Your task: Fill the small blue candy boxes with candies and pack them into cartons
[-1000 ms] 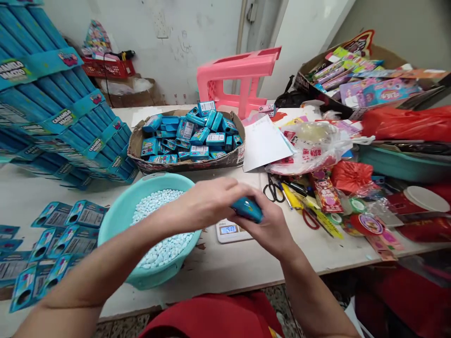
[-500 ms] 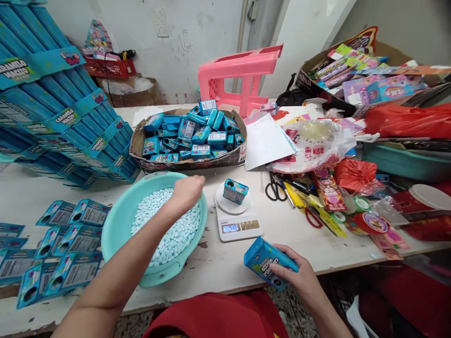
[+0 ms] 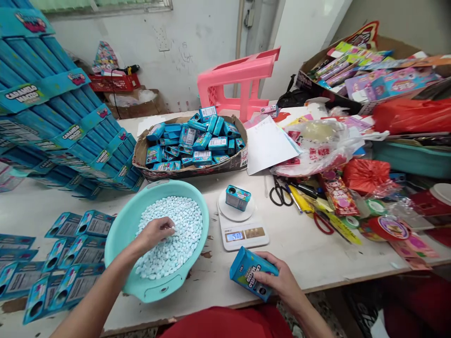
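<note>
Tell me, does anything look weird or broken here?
Yes: what looks like a pink stool lies on its side behind the carton of blue boxes, odd because stools usually stand upright. The white tabletop is chipped too, with brown patches by the bowl.

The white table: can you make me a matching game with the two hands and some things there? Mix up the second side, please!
Things:
1. Left hand
2. Right hand
3. Scale
4. Plastic stool

Matches:
A. Has a small blue box on its plate
B. Is pink
C. Is at the pale pieces in the basin
D. Holds a larger blue box

Right pairs: 1-C, 2-D, 3-A, 4-B.
</note>
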Action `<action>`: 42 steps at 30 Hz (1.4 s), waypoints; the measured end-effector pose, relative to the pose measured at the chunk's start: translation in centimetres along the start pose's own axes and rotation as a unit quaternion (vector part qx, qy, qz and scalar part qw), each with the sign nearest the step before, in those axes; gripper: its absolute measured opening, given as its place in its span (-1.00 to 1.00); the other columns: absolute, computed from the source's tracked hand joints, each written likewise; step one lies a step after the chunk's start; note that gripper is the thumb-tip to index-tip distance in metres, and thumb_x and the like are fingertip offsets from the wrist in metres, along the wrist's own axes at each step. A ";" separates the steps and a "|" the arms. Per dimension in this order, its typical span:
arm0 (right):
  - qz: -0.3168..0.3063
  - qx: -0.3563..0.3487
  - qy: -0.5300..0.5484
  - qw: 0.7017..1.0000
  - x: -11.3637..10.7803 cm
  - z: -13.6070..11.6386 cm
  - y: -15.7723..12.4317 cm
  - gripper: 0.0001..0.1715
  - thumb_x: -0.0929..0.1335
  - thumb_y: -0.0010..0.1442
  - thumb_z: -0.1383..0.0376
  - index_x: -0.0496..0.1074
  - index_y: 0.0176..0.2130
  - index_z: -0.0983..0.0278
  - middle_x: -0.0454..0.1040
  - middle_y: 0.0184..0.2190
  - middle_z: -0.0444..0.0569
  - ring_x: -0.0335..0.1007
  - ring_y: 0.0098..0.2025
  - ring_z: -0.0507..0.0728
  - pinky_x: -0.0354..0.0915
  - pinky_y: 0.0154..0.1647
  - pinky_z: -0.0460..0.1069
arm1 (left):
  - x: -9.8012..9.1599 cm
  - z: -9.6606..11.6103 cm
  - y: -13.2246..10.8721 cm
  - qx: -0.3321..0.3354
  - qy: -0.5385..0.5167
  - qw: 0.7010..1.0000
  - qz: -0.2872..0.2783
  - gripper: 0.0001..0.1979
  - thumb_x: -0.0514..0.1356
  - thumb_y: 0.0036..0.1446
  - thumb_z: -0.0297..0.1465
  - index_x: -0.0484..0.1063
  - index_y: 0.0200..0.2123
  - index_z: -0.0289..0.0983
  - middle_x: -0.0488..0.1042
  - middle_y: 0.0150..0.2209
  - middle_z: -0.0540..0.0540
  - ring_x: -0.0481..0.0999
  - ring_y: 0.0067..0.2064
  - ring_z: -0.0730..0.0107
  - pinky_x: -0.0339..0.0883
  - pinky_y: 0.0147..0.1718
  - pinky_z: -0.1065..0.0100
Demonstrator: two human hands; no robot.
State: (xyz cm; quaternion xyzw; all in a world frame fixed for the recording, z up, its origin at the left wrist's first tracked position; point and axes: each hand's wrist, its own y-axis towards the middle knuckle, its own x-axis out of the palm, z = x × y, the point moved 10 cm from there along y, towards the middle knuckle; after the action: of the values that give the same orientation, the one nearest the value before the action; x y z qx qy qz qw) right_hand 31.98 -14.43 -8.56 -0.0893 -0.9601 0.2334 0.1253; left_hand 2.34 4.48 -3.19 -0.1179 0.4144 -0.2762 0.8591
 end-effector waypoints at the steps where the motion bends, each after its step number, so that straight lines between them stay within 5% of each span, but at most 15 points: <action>1: 0.008 -0.002 0.005 1.000 -0.3 0.2 0.0 -0.42 0.54 -0.25 0.11 0.48 -0.20 0.28 0.55 -0.39 -0.06 0.42 -0.36 0.15 0.33 -0.30 0.00 | -0.2 -0.6 0.3 -0.019 -0.045 0.999 0.000 -0.76 0.11 -0.02 -0.19 0.34 -0.39 -0.25 0.35 -0.47 -0.03 0.34 -0.43 0.34 0.19 -0.44 0.36; 5: 0.017 0.002 0.022 1.000 -0.9 0.7 0.3 -0.42 0.54 -0.25 0.12 0.47 -0.20 0.28 0.55 -0.39 -0.06 0.43 -0.35 0.16 0.33 -0.29 0.01 | -0.4 -1.2 1.3 -0.037 -0.022 0.999 -0.011 -0.76 0.15 -0.09 -0.20 0.34 -0.44 -0.27 0.34 -0.54 0.00 0.33 -0.48 0.36 0.16 -0.48 0.38; 8: 0.008 0.006 0.033 0.999 -0.8 1.0 0.5 -0.42 0.54 -0.25 0.13 0.47 -0.20 0.28 0.55 -0.40 -0.07 0.43 -0.35 0.16 0.33 -0.28 0.01 | -1.3 1.3 1.8 -0.005 0.078 0.997 0.006 -0.81 0.13 -0.07 -0.25 0.38 -0.45 -0.26 0.39 -0.52 0.00 0.34 -0.46 0.35 0.12 -0.48 0.39; 13: 0.010 -0.004 0.047 0.999 -0.8 1.0 0.8 -0.41 0.55 -0.28 0.14 0.48 -0.22 0.29 0.55 -0.42 -0.08 0.42 -0.38 0.14 0.32 -0.31 -0.01 | -2.3 10.5 3.4 0.090 0.100 0.990 0.036 -0.82 0.10 -0.02 -0.30 0.43 -0.43 -0.27 0.41 -0.50 0.01 0.32 -0.45 0.40 0.12 -0.48 0.42; 18: 0.016 -0.008 0.036 0.999 -0.8 0.7 0.9 -0.41 0.54 -0.28 0.12 0.49 -0.21 0.28 0.55 -0.41 -0.07 0.43 -0.36 0.16 0.33 -0.30 0.00 | 0.2 20.9 6.6 0.234 0.070 0.968 0.053 -0.86 0.11 -0.01 -0.40 0.45 -0.37 -0.28 0.45 -0.42 -0.01 0.36 -0.38 0.42 0.17 -0.41 0.44; 21: 0.022 -0.011 0.040 0.999 -1.0 0.5 0.7 -0.40 0.54 -0.28 0.09 0.49 -0.22 0.28 0.54 -0.42 -0.07 0.43 -0.36 0.16 0.33 -0.31 0.00 | 2.8 24.4 8.0 0.306 0.147 0.938 0.066 -0.83 0.08 -0.01 -0.50 0.47 -0.37 -0.27 0.46 -0.37 -0.05 0.39 -0.32 0.39 0.19 -0.35 0.42; 24: 0.024 -0.007 0.059 0.998 -1.1 0.6 0.5 -0.39 0.54 -0.29 0.10 0.49 -0.21 0.28 0.55 -0.42 -0.07 0.43 -0.36 0.16 0.34 -0.30 0.00 | 4.3 25.2 8.7 0.331 0.209 0.918 0.068 -0.77 0.07 -0.01 -0.54 0.47 -0.30 -0.26 0.47 -0.33 -0.06 0.41 -0.28 0.35 0.20 -0.33 0.41; 30: 0.023 0.014 0.100 0.995 -1.1 0.9 0.2 -0.41 0.56 -0.27 0.16 0.48 -0.20 0.30 0.56 -0.41 -0.05 0.45 -0.38 0.15 0.34 -0.34 -0.01 | 2.6 24.9 8.1 0.330 0.154 0.927 0.087 -0.75 0.04 0.05 -0.56 0.46 -0.25 -0.26 0.50 -0.26 -0.06 0.44 -0.24 0.37 0.25 -0.26 0.41; 36: 0.103 0.025 0.302 0.947 -1.8 1.5 0.3 -0.55 0.54 -0.18 0.15 0.51 -0.27 0.27 0.58 -0.33 -0.05 0.49 -0.34 0.12 0.37 -0.26 -0.02 | 7.5 23.9 8.4 0.389 0.170 0.905 -0.014 -0.51 0.24 -0.02 -0.39 0.32 0.04 -0.21 0.38 0.01 -0.12 0.32 0.02 0.19 0.20 -0.02 0.26; 42: 0.106 0.041 0.312 0.943 -1.4 3.0 0.3 -0.62 0.53 -0.13 0.16 0.52 -0.28 0.24 0.60 -0.31 -0.08 0.51 -0.30 0.13 0.39 -0.22 0.00 | 7.5 22.7 9.1 0.365 0.079 0.927 -0.038 -0.51 0.20 0.05 -0.19 0.33 0.04 -0.24 0.38 -0.03 -0.13 0.36 -0.02 0.21 0.21 -0.05 0.30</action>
State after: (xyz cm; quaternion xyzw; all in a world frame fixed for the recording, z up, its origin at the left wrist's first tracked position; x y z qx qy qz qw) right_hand 32.50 -15.73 -11.52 -0.2533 -0.8474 0.2451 0.3970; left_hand 27.21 7.00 2.29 0.2103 0.3468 -0.4496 0.7958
